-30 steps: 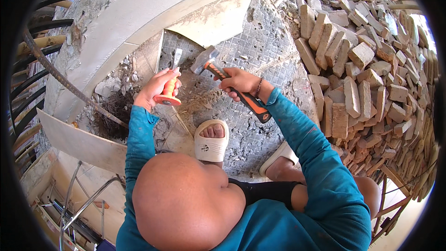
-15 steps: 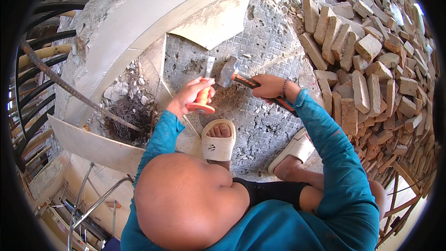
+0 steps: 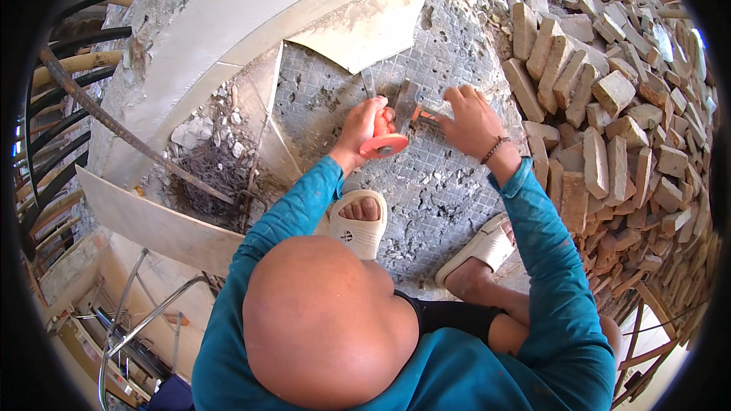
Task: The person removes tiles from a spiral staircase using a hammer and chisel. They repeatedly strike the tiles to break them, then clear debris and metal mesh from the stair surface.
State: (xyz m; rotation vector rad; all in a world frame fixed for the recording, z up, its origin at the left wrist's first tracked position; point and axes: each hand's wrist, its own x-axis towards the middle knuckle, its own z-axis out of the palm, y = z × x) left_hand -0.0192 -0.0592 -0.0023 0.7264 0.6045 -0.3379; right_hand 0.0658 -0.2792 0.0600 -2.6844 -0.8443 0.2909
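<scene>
My left hand point(image 3: 358, 128) is closed around the orange grip of a chisel point(image 3: 383, 144) with a round red hand guard. The chisel's metal blade points away from me, its tip close to the broken lower edge of a large cream tile point(image 3: 365, 27). A hammer point(image 3: 406, 99) with a grey metal head and an orange-and-black handle is in my right hand point(image 3: 474, 122). Its head hangs just right of the chisel grip. The far end of the handle is hidden by my hand. Below both tools lies grey, pitted mortar point(image 3: 449, 167) with a grid pattern.
Stacked bricks point(image 3: 594, 160) fill the right side. A rusty bar point(image 3: 133, 125) slants over a rubble-filled hole point(image 3: 205, 183) at left. A loose tile strip point(image 3: 156, 221) stands near my left arm. My sandalled feet point(image 3: 358, 221) rest on the floor.
Both hands have moved to the right and slightly away from me. The chisel has turned, bringing its tip near the tile edge. The hammer head has shifted right with it.
</scene>
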